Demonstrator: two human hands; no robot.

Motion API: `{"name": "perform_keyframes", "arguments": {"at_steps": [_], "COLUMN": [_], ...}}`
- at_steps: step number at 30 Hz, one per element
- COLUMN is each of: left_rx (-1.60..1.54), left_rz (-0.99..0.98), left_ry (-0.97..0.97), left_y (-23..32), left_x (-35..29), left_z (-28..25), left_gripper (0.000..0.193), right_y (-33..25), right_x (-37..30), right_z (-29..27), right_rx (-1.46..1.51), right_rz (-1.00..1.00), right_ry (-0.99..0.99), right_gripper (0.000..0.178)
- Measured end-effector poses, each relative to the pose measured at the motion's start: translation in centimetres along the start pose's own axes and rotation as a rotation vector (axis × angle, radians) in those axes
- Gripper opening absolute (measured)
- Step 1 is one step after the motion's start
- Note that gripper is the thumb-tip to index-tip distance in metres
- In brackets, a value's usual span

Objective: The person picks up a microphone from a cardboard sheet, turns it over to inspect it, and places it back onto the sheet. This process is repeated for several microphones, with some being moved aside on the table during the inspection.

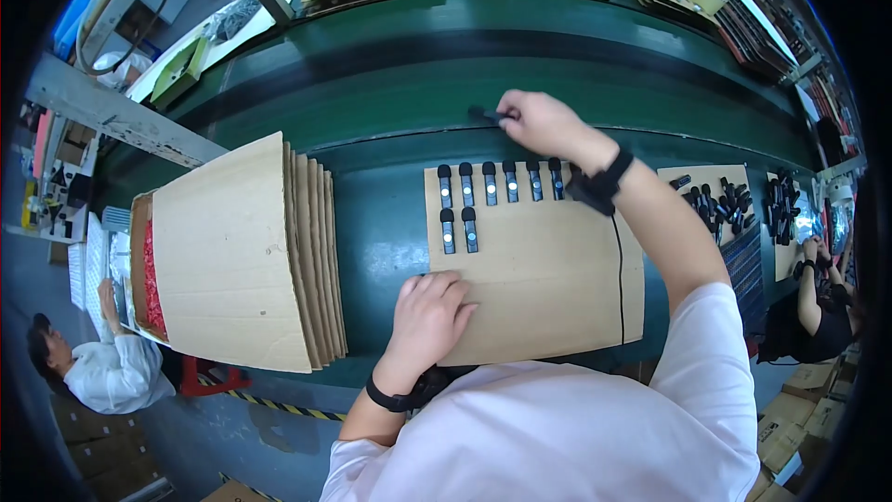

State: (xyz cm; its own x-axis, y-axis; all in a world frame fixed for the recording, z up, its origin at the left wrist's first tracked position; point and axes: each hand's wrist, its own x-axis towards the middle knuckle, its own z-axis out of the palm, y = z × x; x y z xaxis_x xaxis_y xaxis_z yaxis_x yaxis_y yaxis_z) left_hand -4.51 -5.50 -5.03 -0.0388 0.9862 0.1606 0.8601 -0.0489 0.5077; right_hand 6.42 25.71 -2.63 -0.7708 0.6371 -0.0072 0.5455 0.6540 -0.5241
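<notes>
Matt, smooth brown cardboard sheet point(548, 288); glossy green worktop point(383, 223); dark microphones point(490, 190), probably plastic, tops point(490, 168) matt.

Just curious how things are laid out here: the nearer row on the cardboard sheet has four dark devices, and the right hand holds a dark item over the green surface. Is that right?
Not quite: the head view shows two dark devices in the nearer row on the cardboard sheet, not four. The right hand does hold a dark item over the green surface.
</notes>
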Motion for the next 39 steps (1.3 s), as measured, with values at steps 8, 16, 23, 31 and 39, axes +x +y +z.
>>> {"name": "perform_keyframes", "arguments": {"at_steps": [8, 16, 23, 31, 39], "left_rx": [-0.367, -0.432, -0.442, -0.464, -0.452], "left_rz": [-0.069, 0.174, 0.191, 0.212, 0.265], "left_ry": [0.235, 0.252, 0.239, 0.224, 0.270], "left_y": [1.7, 2.4, 3.1, 3.7, 3.7], "left_x": [2.5, 3.5, 3.7, 3.9, 4.0], "left_z": [-4.1, -4.6, -4.6, -5.0, -4.8], "left_gripper": [0.028, 0.033, 0.031, 0.030, 0.028], "right_y": [-7.1, -8.7, -8.0, -8.6, -8.7], "right_x": [-14.8, -19.0, -19.4, -19.5, -19.5], "right_z": [1.1, 2.3, 2.4, 1.8, 1.8], "right_rx": [0.582, 1.040, 1.013, 0.810, 0.792], "right_rz": [-0.223, -0.064, -0.134, -0.263, -0.284], "right_ry": [-0.052, 0.058, 0.158, 0.220, 0.250], "right_gripper": [0.027, 0.027, 0.028, 0.027, 0.025]}}
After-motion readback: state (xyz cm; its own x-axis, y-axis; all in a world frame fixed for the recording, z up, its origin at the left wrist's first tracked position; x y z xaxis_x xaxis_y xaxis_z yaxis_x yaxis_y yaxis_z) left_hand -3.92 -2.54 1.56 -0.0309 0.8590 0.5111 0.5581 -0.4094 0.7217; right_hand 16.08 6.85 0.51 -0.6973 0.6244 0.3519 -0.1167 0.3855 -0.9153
